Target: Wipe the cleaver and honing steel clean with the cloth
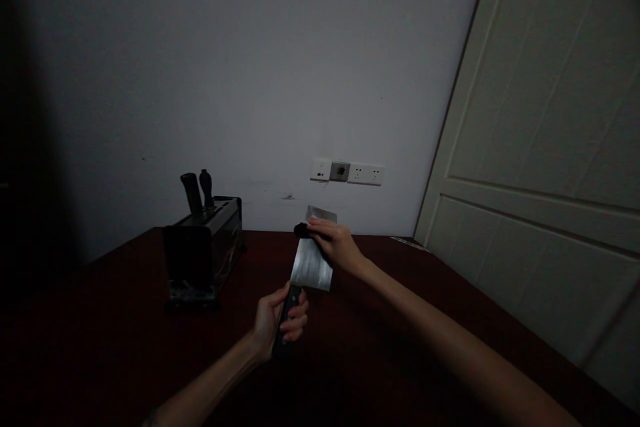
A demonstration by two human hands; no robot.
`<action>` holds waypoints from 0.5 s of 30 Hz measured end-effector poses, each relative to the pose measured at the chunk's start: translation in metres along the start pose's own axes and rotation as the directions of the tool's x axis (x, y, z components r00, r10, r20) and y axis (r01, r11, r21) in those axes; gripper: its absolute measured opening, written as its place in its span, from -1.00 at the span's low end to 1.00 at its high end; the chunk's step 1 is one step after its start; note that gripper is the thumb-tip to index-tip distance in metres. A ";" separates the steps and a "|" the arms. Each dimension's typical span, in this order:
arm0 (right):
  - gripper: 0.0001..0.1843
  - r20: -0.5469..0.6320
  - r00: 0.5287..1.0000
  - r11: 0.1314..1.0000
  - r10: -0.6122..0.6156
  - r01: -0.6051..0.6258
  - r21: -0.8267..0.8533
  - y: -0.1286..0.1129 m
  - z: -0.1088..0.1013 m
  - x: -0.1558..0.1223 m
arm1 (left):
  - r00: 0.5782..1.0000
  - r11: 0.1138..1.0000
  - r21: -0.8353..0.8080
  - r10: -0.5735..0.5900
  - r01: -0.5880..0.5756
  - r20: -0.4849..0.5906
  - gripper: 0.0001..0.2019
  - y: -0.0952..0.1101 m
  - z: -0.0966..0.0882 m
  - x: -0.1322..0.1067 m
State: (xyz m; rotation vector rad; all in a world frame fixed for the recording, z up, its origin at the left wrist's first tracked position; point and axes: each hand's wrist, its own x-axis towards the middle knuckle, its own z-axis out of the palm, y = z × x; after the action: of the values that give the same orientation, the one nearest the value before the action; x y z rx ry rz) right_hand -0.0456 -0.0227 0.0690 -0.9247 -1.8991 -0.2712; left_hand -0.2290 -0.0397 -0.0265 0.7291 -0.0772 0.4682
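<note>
A cleaver (311,265) is shown held above a dark red table (125,347), blade pointing away from the viewer and tilted slightly to the right, near the middle of the view. Its dark handle (289,310) is enclosed by the left hand (280,320), whose fingers are wrapped fully around it in a closed grip. The right hand (336,243) is laid over the far end of the broad steel blade, fingers curled down on a small dark object (303,230) that is pressed against the metal (what this object is cannot be told in the dim light). To the left, well apart from the hands, a dark knife block (205,247) is seen standing on the table close to the wall, with two black handles (191,192) rising from its top slots. A row of white wall outlets (347,172) is mounted on the pale wall (250,67) behind the cleaver, just above table level. A cream panelled door (545,147) is seen along the right side, next to the table's right edge.
</note>
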 end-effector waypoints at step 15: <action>-0.69 0.159 0.984 0.996 -0.086 0.079 0.044 -0.029 0.007 -0.030 | 1.000 1.000 0.012 0.024 -0.024 -0.020 -0.73 0.006 -0.002 0.000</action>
State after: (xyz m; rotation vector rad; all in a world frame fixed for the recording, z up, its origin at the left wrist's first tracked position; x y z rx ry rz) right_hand -0.0634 -0.0535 0.0455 -0.8655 -2.0871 -0.2145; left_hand -0.2322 -0.0344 -0.0244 0.7350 -0.0643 0.4990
